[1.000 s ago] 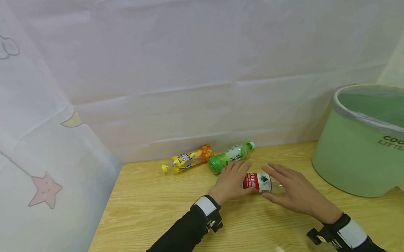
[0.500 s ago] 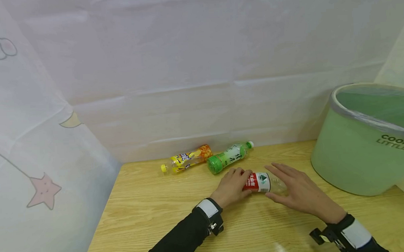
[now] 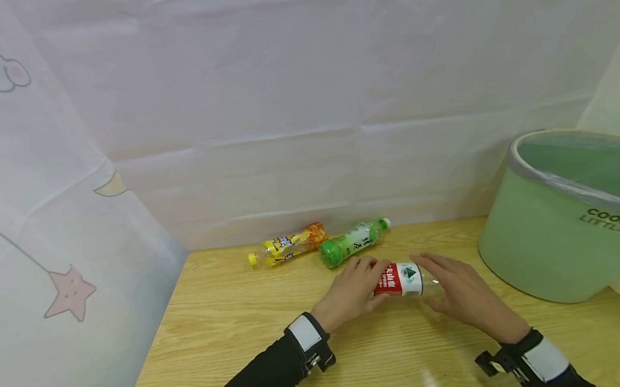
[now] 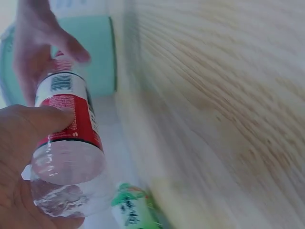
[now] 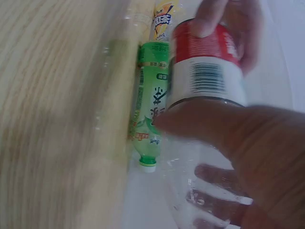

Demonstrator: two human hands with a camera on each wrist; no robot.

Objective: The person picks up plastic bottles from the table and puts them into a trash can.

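Observation:
A clear plastic water bottle (image 3: pixel 402 279) with a red and white label lies sideways between the two hands. My left hand (image 3: pixel 351 289) grips its base end, with the thumb across the red part of the label in the left wrist view. Around the neck end curls my right hand (image 3: pixel 462 293); in the right wrist view its thumb (image 5: pixel 205 121) crosses the bottle by the white label edge, and its fingers show through the clear plastic. The cap end is hidden by the right hand in the head view.
Behind the hands, a green tea bottle (image 3: pixel 354 243) and a yellow-orange drink bottle (image 3: pixel 291 243) lie by the back wall sheet (image 3: pixel 287 131). A large pale green bucket (image 3: pixel 547 242) with a grey rim stands at the right of the wooden table (image 3: pixel 227 321).
The left hand has curled its fingers round the bottle's base end. The bottle has shifted slightly right, and the right hand has closed in round the neck end.

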